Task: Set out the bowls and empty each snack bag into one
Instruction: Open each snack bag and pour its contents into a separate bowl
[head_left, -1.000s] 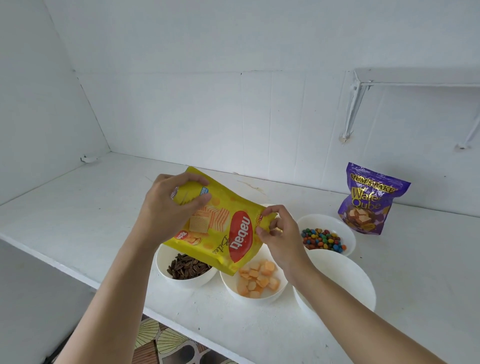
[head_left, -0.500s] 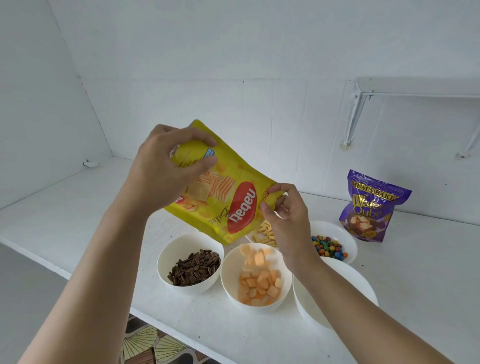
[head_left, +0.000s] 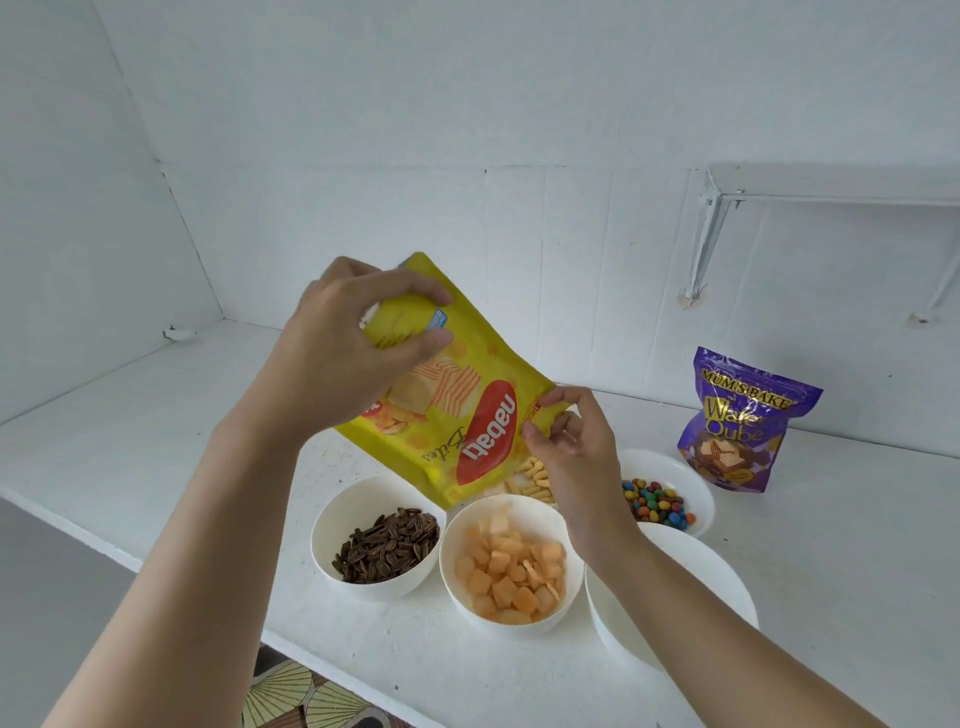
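My left hand (head_left: 343, 358) grips the bottom end of a yellow Nabati snack bag (head_left: 467, 410), held upside down and tilted. My right hand (head_left: 566, 441) pinches the bag's lower corner by its mouth. The mouth hangs just above a white bowl (head_left: 511, 623) holding orange wafer bites. To its left a bowl of dark sunflower seeds (head_left: 384, 543). Behind are a bowl of coloured candies (head_left: 657, 504) and a partly hidden bowl of small pale biscuits (head_left: 532, 475). A bowl (head_left: 727, 582) under my right forearm shows nothing inside. A purple wafer bag (head_left: 737, 421) stands upright at the back right.
Everything sits on a white counter (head_left: 156, 415) whose front edge runs diagonally near the bowls. White walls close the left and back. A wall shelf on a metal bracket (head_left: 706, 234) hangs at the upper right. Patterned floor shows below the counter edge.
Both hands have lifted the yellow bag higher and tipped it steeper. More orange wafer bites now lie in the middle bowl than a second ago.
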